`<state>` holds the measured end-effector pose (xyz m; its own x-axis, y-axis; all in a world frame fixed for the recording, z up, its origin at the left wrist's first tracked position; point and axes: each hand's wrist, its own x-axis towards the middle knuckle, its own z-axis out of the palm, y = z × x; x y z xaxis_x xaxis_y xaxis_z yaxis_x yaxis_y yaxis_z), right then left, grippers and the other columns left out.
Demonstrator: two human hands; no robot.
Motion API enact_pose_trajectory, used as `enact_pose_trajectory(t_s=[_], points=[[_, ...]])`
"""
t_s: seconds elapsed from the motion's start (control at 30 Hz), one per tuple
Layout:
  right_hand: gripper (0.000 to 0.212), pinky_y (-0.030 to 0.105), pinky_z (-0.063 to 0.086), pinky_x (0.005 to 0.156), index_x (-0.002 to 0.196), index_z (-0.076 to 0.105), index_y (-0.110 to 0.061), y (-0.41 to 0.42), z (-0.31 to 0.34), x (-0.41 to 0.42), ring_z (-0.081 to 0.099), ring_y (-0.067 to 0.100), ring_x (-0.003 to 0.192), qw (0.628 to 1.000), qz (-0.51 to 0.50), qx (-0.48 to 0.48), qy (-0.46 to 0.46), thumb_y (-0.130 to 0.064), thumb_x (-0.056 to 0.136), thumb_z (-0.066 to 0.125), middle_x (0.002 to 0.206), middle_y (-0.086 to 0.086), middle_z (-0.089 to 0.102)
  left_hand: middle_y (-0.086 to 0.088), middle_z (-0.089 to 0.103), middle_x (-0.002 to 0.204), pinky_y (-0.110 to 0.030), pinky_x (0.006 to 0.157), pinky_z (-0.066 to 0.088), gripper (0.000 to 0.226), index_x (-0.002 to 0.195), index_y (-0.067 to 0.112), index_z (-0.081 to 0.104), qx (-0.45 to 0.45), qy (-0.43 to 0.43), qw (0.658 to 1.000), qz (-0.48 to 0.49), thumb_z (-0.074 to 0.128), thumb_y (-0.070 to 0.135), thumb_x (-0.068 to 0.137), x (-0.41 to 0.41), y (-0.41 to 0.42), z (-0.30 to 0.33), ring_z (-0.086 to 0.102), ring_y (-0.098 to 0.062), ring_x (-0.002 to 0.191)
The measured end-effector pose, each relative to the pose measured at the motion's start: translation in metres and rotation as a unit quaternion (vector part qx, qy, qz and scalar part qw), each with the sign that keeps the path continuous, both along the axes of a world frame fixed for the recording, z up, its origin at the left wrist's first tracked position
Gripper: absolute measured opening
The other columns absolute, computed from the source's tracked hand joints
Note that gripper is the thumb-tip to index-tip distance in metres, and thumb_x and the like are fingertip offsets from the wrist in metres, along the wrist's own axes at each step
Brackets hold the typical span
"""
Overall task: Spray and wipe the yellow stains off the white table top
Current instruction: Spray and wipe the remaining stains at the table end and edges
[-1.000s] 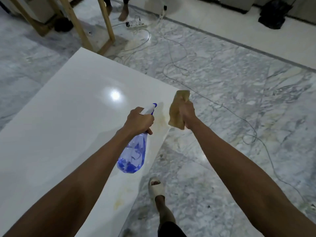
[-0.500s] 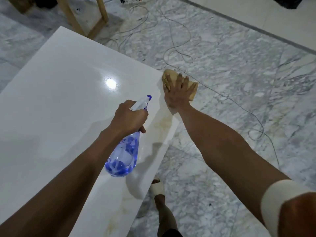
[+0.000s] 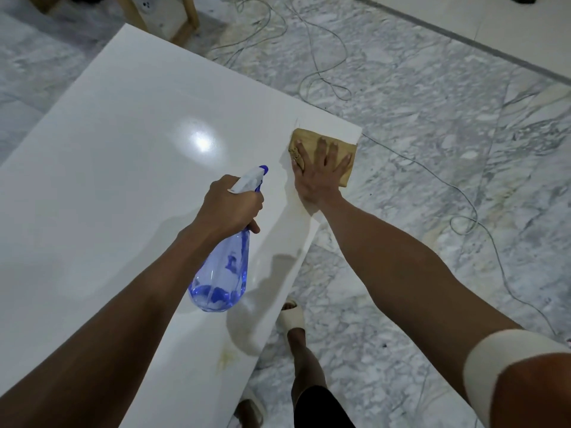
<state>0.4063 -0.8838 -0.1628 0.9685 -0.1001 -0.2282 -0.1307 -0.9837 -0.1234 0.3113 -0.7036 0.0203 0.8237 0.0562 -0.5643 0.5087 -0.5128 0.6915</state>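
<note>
The white table top (image 3: 123,168) fills the left half of the view. My left hand (image 3: 230,206) is shut on a clear blue spray bottle (image 3: 222,279), held above the table with its nozzle pointing away from me. My right hand (image 3: 318,174) lies flat, fingers spread, pressing a tan cloth (image 3: 343,149) onto the table's far right corner; part of the cloth overhangs the edge. A faint yellow stain (image 3: 304,208) shows beside my right wrist. Another yellow stain (image 3: 225,359) sits near the table's right edge, closer to me.
Marble floor (image 3: 432,149) lies to the right, with thin cables (image 3: 321,57) trailing across it. A wooden frame (image 3: 182,20) stands beyond the table's far corner. My leg and sandalled foot (image 3: 292,316) stand beside the table's right edge.
My right hand brought the cloth down from the air, flattened it on the table's corner and slid it a little along the edge. The left hand keeps the bottle in about the same place.
</note>
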Motion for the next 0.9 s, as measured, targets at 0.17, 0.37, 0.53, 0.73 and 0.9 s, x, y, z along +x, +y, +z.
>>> enact_pose_trajectory(t_s=[0.17,0.37,0.53,0.73,0.9], points=[[0.063,0.071,-0.006,0.113,0.156,0.019,-0.040,0.021,-0.001,-0.056,0.003,0.044,0.151,0.999,0.007,0.039,-0.027,-0.063,0.098,0.012,0.166,0.013,0.009,-0.032,0.071,0.105,-0.036,0.071,0.051,0.056,0.104,-0.011,0.066,0.006,-0.006,1.000,-0.003,0.050,0.026,0.065,-0.046,0.027,0.006,0.069,-0.016,0.041],[0.063,0.071,-0.005,0.113,0.156,0.021,-0.039,0.061,-0.001,-0.132,0.006,0.044,0.151,0.998,0.008,0.043,-0.043,-0.063,0.098,0.015,0.166,0.014,0.011,-0.017,0.063,0.088,-0.037,0.072,0.050,0.058,0.104,-0.013,0.064,0.008,-0.011,1.000,-0.011,0.050,0.028,0.066,-0.123,0.077,0.002,0.069,-0.016,0.041],[0.062,0.073,0.004,0.111,0.153,0.028,-0.043,0.106,-0.013,-0.207,0.016,0.049,0.148,0.997,0.009,0.012,-0.071,-0.061,0.096,0.015,0.162,0.018,0.023,-0.017,0.063,0.089,-0.038,0.071,0.049,0.056,0.104,-0.014,0.063,0.016,-0.004,0.999,-0.028,0.049,0.025,0.065,-0.201,0.125,-0.008,0.070,-0.019,0.042],[0.055,0.075,0.012,0.109,0.152,0.032,-0.043,0.150,-0.023,-0.282,0.024,0.048,0.146,0.995,0.011,-0.013,-0.102,-0.058,0.100,0.027,0.160,0.018,0.030,-0.026,0.066,0.092,-0.038,0.071,0.048,0.057,0.104,-0.014,0.062,0.011,0.004,1.000,-0.016,0.049,0.025,0.065,-0.276,0.174,-0.017,0.069,-0.018,0.040],[0.067,0.073,0.002,0.113,0.155,0.015,-0.046,0.175,-0.021,-0.337,0.009,0.045,0.150,0.997,0.025,-0.014,-0.072,-0.063,0.092,0.002,0.166,0.015,0.014,-0.033,0.070,0.109,-0.034,0.068,0.051,0.048,0.106,-0.012,0.066,0.001,0.001,1.000,-0.005,0.056,0.022,0.073,-0.325,0.202,-0.023,0.068,-0.014,0.040]])
